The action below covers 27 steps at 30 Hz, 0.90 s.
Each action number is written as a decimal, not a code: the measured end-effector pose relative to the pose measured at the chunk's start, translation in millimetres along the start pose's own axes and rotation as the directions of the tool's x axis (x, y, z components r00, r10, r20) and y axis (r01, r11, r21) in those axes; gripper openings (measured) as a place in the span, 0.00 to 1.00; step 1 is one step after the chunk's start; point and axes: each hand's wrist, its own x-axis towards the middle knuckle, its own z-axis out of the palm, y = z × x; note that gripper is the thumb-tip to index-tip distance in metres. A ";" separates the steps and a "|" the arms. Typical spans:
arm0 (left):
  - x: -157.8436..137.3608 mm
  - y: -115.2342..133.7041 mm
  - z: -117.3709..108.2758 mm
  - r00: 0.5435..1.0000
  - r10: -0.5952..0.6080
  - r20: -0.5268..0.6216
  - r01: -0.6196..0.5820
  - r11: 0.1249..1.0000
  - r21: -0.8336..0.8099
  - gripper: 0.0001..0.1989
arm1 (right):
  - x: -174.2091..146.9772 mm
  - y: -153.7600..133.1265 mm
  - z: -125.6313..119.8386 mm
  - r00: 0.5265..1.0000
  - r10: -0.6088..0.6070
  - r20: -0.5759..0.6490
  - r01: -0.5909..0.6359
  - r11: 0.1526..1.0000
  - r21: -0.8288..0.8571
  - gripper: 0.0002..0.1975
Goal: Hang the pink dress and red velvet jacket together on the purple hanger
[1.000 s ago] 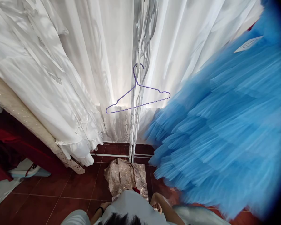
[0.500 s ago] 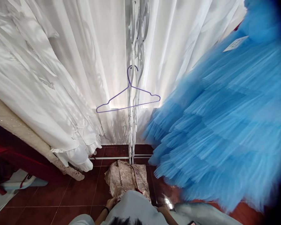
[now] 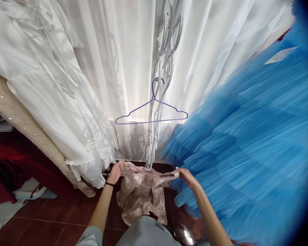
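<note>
A pale pink-beige patterned garment [image 3: 141,191] hangs in front of me, stretched between my two hands. My left hand [image 3: 114,173] grips its left top corner, my right hand [image 3: 187,176] grips its right top corner. Its lower part drapes down toward the red tile floor [image 3: 56,218]. Above it, an empty purple wire hanger [image 3: 152,112] hangs by its hook from a white ornate metal stand [image 3: 163,68].
White curtains [image 3: 128,61] fill the back. White dresses [image 3: 53,102] hang at the left beside a beige sparkly fabric [image 3: 20,123]. A big blue tulle dress [image 3: 246,136] fills the right. Red cloth [image 3: 5,167] lies at the far left.
Both hands came up from near my body, lifting the patterned garment off the floor and spreading its top edge below the hanger.
</note>
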 end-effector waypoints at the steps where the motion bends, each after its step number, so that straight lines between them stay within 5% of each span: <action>1: 5.6 28.9 1.5 0.995 0.097 0.038 -0.094 0.993 -0.065 0.11 | 3.4 -25.7 -5.0 0.997 -0.080 0.003 0.079 0.986 0.144 0.21; 4: 5.4 102.6 9.6 0.931 0.339 0.134 -0.310 0.930 -0.195 0.12 | -3.4 -85.4 2.5 0.963 -0.262 0.057 0.207 0.862 0.462 0.19; 8: -4.8 153.1 30.0 0.842 0.518 0.151 -0.500 0.854 -0.141 0.19 | -21.7 -114.7 47.9 0.910 -0.374 0.181 0.239 0.827 0.508 0.16; 12: 0.9 172.4 46.5 0.745 0.637 0.197 -0.643 0.765 -0.037 0.24 | -25.0 -125.8 75.8 0.897 -0.418 0.146 0.299 0.816 0.495 0.14; 17: 28.6 190.0 59.2 0.701 0.704 0.118 -0.709 0.705 0.010 0.24 | -23.6 -140.5 78.7 0.873 -0.461 0.159 0.349 0.817 0.459 0.16; 22: 63.8 210.8 90.0 0.675 0.732 0.094 -0.735 0.678 -0.001 0.22 | -16.1 -145.6 83.9 0.873 -0.481 0.085 0.381 0.779 0.497 0.17; 27: 88.6 226.1 117.7 0.685 0.688 0.239 -0.724 0.681 0.112 0.23 | -9.6 -150.3 77.8 0.886 -0.464 0.006 0.399 0.769 0.499 0.19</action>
